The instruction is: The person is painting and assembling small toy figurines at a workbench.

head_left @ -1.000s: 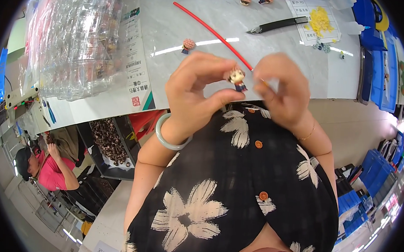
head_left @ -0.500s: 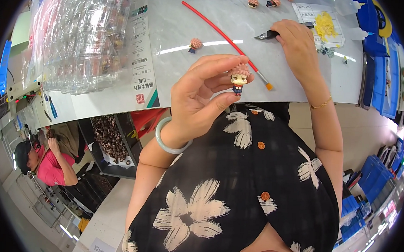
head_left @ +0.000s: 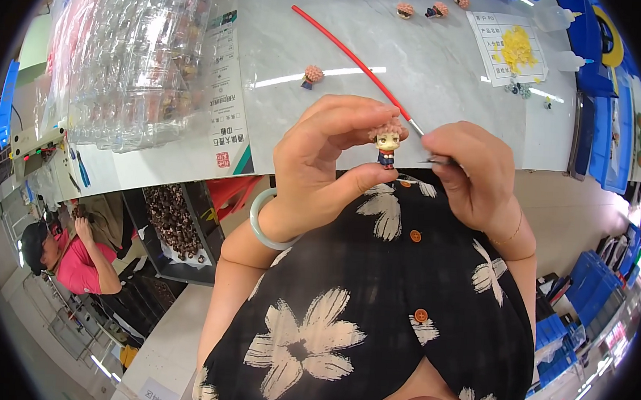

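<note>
Between the thumb and fingers of my left hand (head_left: 319,164) a small figurine (head_left: 387,147) with pink hair and dark clothes is held upright, facing me. Just to its right, my right hand (head_left: 478,172) is closed around a craft knife (head_left: 438,160). Only a blurred bit of the knife shows between thumb and fingers, its tip toward the figurine and apart from it. Beyond the hands a red-handled paintbrush (head_left: 350,53) lies slantwise on the grey tabletop (head_left: 415,60); its bristle end is hidden behind my right hand. Another pink-haired figurine (head_left: 312,76) lies left of the brush.
Several pink-haired figurines (head_left: 437,10) lie at the far edge. Yellow scraps (head_left: 518,49) sit on a paper sheet (head_left: 490,68) at right, near plastic squeeze bottles (head_left: 568,61). Stacked clear plastic trays (head_left: 132,67) fill the left. Further left, a person in pink (head_left: 89,264) works.
My right hand has picked the craft knife up off the table and come toward me, beside the figurine. My left hand has shifted slightly right and nearer, still holding the figurine.
</note>
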A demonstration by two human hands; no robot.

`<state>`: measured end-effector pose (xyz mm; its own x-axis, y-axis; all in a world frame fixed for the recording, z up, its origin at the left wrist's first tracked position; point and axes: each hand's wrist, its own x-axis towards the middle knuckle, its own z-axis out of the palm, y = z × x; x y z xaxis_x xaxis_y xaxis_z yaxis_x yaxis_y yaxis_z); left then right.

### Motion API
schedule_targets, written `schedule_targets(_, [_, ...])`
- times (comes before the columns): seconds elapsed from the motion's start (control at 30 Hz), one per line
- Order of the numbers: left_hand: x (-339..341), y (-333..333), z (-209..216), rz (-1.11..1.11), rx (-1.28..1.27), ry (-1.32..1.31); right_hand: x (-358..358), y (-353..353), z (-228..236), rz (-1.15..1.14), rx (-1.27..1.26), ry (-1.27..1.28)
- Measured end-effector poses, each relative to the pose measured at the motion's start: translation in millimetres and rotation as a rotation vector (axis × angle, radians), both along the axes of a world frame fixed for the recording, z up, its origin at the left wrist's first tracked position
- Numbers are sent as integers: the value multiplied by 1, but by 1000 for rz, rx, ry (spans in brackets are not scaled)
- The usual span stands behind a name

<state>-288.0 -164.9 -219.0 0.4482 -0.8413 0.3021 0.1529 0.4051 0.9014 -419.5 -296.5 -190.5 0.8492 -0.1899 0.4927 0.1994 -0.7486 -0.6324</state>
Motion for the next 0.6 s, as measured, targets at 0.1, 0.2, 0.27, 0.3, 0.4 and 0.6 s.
schedule_targets(0.1, [-1, -1, 0, 5, 4, -61, 2, 5, -4, -12, -10, -19])
schedule_targets(0.2, [-3, 1, -2, -1, -5, -52, 2, 3, 4, -60, -135, 38])
schedule_targets(0.27, [-5, 2, -1, -10, 7, -22, 2, 2, 6, -64, -234, 88])
schedule_targets(0.3, [-5, 2, -2, -12, 7, -21, 2, 2, 5, -79, -274, 86])
schedule_targets(0.4, [-5, 3, -3, -30, -15, -36, 2, 0, 6, -81, -343, 80])
schedule_targets(0.6, [-2, 5, -1, -90, 53, 46, 3, -4, 8, -27, -414, 74])
